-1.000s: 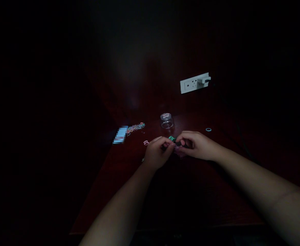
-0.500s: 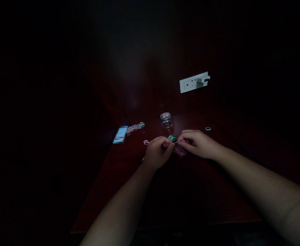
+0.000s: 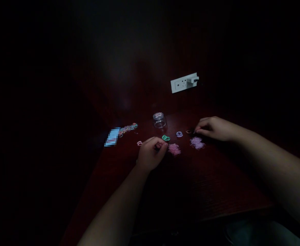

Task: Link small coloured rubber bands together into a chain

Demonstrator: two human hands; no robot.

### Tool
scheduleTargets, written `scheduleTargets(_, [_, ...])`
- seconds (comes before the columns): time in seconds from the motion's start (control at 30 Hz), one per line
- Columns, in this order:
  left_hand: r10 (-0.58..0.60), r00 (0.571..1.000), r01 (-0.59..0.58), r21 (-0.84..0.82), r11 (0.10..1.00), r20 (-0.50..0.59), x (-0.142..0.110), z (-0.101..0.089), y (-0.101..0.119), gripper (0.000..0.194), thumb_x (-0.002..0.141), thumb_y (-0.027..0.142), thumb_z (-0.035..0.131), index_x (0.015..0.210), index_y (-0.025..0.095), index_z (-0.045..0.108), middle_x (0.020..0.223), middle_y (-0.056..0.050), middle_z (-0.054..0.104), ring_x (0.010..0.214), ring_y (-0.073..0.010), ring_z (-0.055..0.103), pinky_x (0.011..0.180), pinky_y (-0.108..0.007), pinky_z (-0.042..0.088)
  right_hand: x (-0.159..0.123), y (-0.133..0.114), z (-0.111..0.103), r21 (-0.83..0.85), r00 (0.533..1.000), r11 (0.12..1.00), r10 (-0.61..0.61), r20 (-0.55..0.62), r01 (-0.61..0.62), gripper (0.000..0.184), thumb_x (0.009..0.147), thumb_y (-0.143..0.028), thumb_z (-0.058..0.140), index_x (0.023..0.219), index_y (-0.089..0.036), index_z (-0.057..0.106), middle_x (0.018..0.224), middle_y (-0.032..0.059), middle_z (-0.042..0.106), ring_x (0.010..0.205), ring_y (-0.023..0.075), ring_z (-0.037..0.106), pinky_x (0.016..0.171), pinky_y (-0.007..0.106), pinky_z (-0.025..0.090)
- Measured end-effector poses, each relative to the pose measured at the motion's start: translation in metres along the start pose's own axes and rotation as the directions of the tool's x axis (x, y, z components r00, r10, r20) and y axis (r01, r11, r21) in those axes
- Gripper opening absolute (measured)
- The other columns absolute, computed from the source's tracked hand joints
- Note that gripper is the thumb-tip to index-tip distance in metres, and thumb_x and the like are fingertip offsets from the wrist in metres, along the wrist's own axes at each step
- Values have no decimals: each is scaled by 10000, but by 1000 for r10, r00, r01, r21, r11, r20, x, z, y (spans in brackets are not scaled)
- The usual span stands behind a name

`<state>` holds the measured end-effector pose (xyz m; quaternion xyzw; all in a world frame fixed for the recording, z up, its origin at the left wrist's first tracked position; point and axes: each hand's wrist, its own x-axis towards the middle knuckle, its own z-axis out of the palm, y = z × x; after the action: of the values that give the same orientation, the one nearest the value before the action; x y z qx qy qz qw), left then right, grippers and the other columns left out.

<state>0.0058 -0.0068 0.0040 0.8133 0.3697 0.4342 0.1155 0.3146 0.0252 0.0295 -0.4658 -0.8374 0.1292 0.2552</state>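
My left hand is closed, thumb and fingertips pinched together. Whatever it may hold there is hidden. Just beyond its fingertips lie green elastic bands, and to their right is a loose pile of thin pink rubber bands. My right hand hovers low over the table farther right, its thumb and forefinger closed; anything between them is too small to name. Below its fingertips sits a pile of light purple rubber bands. An orange band and several purple bands lie to its left.
A clear lidded jar stands behind the bands. At the left are mixed coloured bands beside a blurred bright rectangle. Pink bands lie by my left hand. A socket with a plug is on the wall.
My hands were together with a thin strand between their fingertips. The right has moved away to the right, uncovering the pink and purple bands. The view has shifted slightly right.
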Motion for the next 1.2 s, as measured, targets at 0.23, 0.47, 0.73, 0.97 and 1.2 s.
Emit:
scheduleTargets(0.23, [-2,1000,2,8,1000,20,1,0,4,132,874,248,613,760,186,637,716,5,643,641,-108,576,634,-240,466,-11,4,11,183,1000,983,7,24,-12,279,849,-414,623,939,-206,786,894,63,709,802,193,667,741,329,512])
scheduleTargets(0.47, [-21,1000,21,-12,1000,17,1,-1,2,138,879,257,607,763,189,636,722,1,639,641,-113,571,615,-241,458,-11,6,7,197,999,980,24,23,-28,255,833,-397,643,941,-221,792,887,57,705,789,187,662,748,335,517])
scheduleTargets(0.73, [-16,1000,16,-12,1000,18,1,0,-1,136,879,258,605,764,191,636,716,0,640,639,-115,569,618,-242,466,-10,11,10,216,997,976,14,77,-31,241,814,-381,667,973,-256,799,903,41,687,805,183,653,776,341,520])
scheduleTargets(0.97, [-13,1000,13,-8,1000,23,0,0,0,146,882,263,604,761,188,638,723,-1,642,646,-113,573,625,-238,459,-13,16,7,162,996,985,44,82,-57,304,789,-355,664,1051,-250,775,901,46,673,793,184,640,770,351,519])
scheduleTargets(1.2, [-102,982,120,106,987,-158,6,-30,-29,169,882,313,598,780,193,660,714,-2,652,652,-130,594,657,-246,480,-11,18,8,174,981,979,136,-141,-111,228,837,-357,577,922,-212,732,939,57,720,839,216,668,783,364,528])
